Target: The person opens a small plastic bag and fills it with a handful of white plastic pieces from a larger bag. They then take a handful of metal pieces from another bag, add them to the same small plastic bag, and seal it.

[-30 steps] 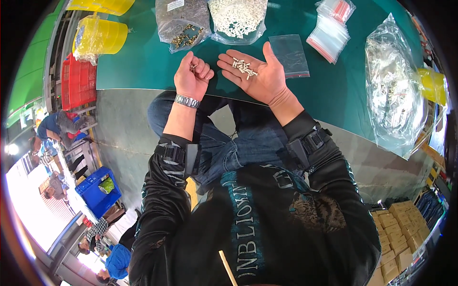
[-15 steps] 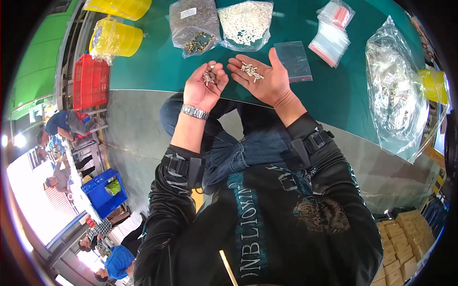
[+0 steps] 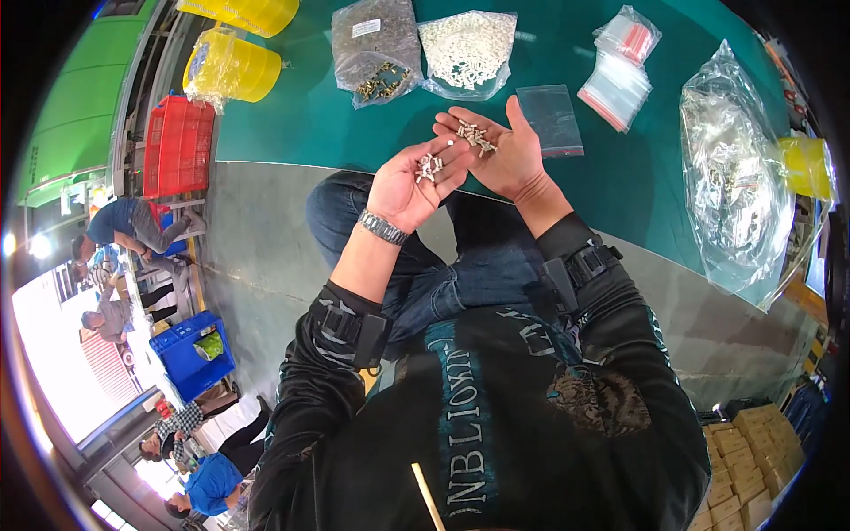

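So the person's got both palms turned up above the near edge of the green table (image 3: pixel 292 133), little parts in each. The left hand (image 3: pixel 405 193) is a loose cup, fingers stretched out toward the right hand, nothing pinched. Its pile of small pale pieces (image 3: pixel 428 168) just sits where the palm meets the fingers, and one white piece (image 3: pixel 451 142) is out by the fingertips, apart from that pile.

The right hand (image 3: pixel 515 161) is pretty much flat, thumb sticking up and away, also not clenched on anything. Its batch of small metallic-looking pieces (image 3: pixel 478 138) lies loose across the fingers, more toward them than the heel of the hand. The left fingertips overlap the right fingers from this angle; can't tell if they're actually touching.

Beyond the hands there's a bag of brass-coloured parts (image 3: pixel 376 46) with a label, and right beside it a bag of white parts (image 3: pixel 469 49). A clear zip bag (image 3: pixel 551 122) lies flat just past the right thumb, with a stack of red-edged bags (image 3: pixel 613 93) further right and a big clear plastic bag (image 3: pixel 737 181) well off to that side. Silvery watch (image 3: pixel 382 227) on the left wrist.
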